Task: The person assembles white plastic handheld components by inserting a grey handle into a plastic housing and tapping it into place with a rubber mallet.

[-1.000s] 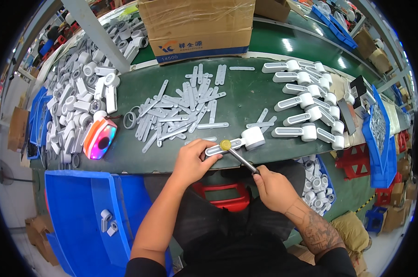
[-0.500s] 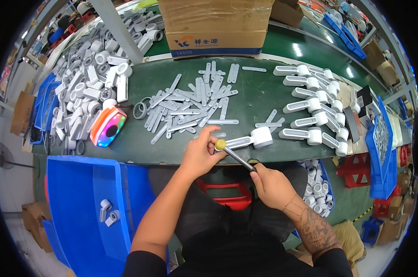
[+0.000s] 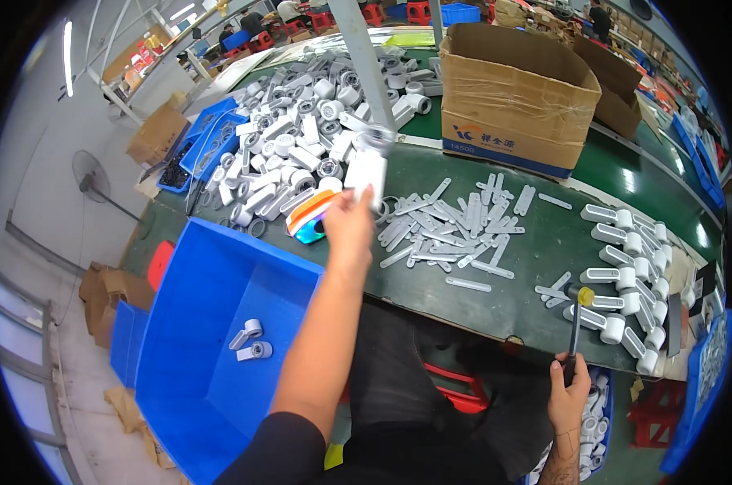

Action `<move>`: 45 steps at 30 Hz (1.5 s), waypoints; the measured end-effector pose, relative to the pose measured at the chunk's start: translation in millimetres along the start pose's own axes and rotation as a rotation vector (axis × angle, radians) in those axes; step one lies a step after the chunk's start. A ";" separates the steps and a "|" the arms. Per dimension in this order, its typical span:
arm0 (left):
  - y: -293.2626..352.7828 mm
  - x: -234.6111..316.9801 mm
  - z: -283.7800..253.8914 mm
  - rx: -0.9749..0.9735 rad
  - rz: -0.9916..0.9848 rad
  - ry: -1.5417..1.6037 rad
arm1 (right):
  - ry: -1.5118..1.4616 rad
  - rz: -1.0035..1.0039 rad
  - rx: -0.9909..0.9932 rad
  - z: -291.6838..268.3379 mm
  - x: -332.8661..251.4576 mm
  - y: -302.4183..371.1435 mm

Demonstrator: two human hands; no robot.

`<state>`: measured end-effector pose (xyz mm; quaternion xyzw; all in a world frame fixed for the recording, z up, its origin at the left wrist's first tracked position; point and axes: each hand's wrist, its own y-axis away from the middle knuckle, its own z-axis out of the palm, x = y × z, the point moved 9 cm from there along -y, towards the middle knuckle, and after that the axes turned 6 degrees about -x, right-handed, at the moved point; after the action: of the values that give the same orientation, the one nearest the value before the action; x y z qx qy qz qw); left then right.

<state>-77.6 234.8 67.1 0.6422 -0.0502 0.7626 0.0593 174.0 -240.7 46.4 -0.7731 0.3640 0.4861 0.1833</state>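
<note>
Left hand (image 3: 351, 220) is stretched out over the green bench (image 3: 536, 267), fingers closed around a white plastic part (image 3: 366, 171); right hand (image 3: 568, 388) grips a yellow-tipped tool (image 3: 577, 327) near the bench edge, kept ready.

Both arms are bare from the short sleeves down. The left hand (image 3: 348, 222) sits at the end of a long, plain forearm, and above the elbow there's a dark, black-looking sleeve. The right hand (image 3: 566, 394) has no glove either, and its forearm has dark tattoo work running up from the wrist. Dark trousers cover the lap.
</note>
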 end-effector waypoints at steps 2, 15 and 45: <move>-43.4 6.5 -13.5 0.182 -0.067 -0.004 | -0.017 0.031 0.014 -2.6 17.7 7.5; 2.3 -36.9 159.4 -0.648 0.225 -0.343 | 0.019 0.010 0.315 -56.9 49.3 45.6; 303.0 -98.6 397.1 -1.297 0.924 -1.063 | -0.158 0.112 0.463 -90.0 81.3 69.9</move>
<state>278.6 -127.7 37.4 0.6632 -0.7317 0.1432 0.0662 199.2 -376.0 20.8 -0.6488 0.4925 0.4579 0.3562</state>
